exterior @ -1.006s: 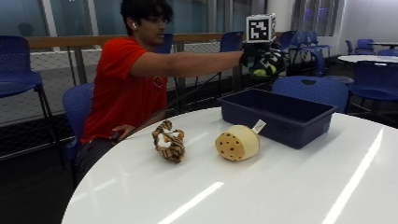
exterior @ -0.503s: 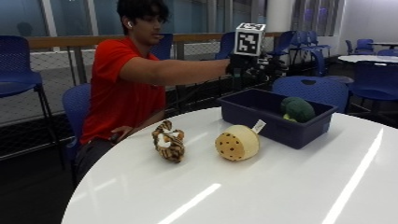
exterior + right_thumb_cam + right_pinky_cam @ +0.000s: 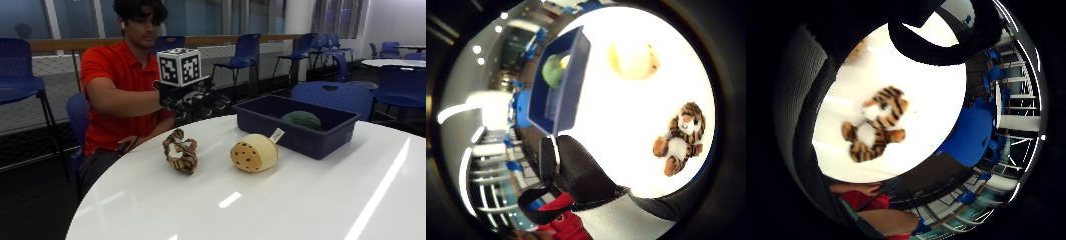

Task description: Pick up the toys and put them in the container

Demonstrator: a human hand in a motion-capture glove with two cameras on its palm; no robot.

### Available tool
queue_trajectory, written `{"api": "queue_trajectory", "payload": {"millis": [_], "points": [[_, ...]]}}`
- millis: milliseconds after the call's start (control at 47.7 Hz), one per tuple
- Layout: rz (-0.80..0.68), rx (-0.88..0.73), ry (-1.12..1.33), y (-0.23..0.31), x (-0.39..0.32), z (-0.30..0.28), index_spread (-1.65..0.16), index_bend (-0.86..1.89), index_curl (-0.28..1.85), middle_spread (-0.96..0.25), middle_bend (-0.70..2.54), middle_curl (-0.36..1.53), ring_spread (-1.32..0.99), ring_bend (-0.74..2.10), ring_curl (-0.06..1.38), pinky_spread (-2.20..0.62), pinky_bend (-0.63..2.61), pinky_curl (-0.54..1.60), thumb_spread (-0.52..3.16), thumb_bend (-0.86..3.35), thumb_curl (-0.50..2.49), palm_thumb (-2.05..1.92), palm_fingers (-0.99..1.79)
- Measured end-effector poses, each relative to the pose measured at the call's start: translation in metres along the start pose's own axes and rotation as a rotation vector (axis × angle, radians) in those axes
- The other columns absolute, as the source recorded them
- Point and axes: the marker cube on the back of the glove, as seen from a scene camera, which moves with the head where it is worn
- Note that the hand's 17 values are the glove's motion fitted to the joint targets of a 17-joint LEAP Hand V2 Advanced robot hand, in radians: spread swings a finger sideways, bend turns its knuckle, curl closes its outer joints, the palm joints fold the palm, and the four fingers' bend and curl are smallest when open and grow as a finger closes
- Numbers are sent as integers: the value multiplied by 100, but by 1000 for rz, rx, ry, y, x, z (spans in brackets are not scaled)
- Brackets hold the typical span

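Above the near-left part of the round white table (image 3: pixel 279 200), over the striped orange-and-black plush tiger (image 3: pixel 181 156), hangs the black-gloved right hand (image 3: pixel 190 97), held out from the seated person's side on a raised, nearly level forearm. It carries nothing, and as far as the outside view shows its fingers hang relaxed and point down toward the tabletop; both palm views look down on the tiger lying on the white surface, clear of the hand.

One toy, a green plush ball (image 3: pixel 301 119), already sits inside the dark blue rectangular plastic bin (image 3: pixel 266 122) at the far right of the table. Two remain out: the tiger, and to its right a round cream plush with brown dots and a white tag (image 3: pixel 253 153), lying just in front of the bin's near wall.

By my reading, the step in hand is the reach for a second toy, most likely the tiger, since the palm faces it. The next move calls for lowering the hand straight down, closing the fingers round the tiger's soft body, then carrying it right and away to the bin.
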Motion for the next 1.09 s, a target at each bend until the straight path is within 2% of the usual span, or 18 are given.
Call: {"api": "queue_trajectory", "payload": {"millis": [210, 335, 650, 880, 1090], "points": [[132, -95, 33, 17, 62, 38, -31, 13, 26, -6, 15, 33, -3, 16, 30, 9, 75, 33, 97, -10, 24, -13, -20], [160, -155, 76, 24, 78, 55, -32, 14, 25, -6, 16, 32, -2, 14, 28, 10, 77, 34, 97, -10, 22, -13, -15], [156, -184, 58, 26, 85, 89, -33, 14, 24, -4, 13, 29, 0, 13, 23, 12, 104, 40, 96, -9, 19, -12, -13], [153, -329, 72, 33, 82, 114, -34, 16, 26, -1, 10, 24, 4, 17, 22, 7, 124, 44, 98, -7, 19, -9, -13], [130, -416, 189, 45, 74, 119, -34, 12, 25, 4, 6, 19, 7, 39, 28, -3, 127, 44, 104, -3, 22, -1, -13]]}}
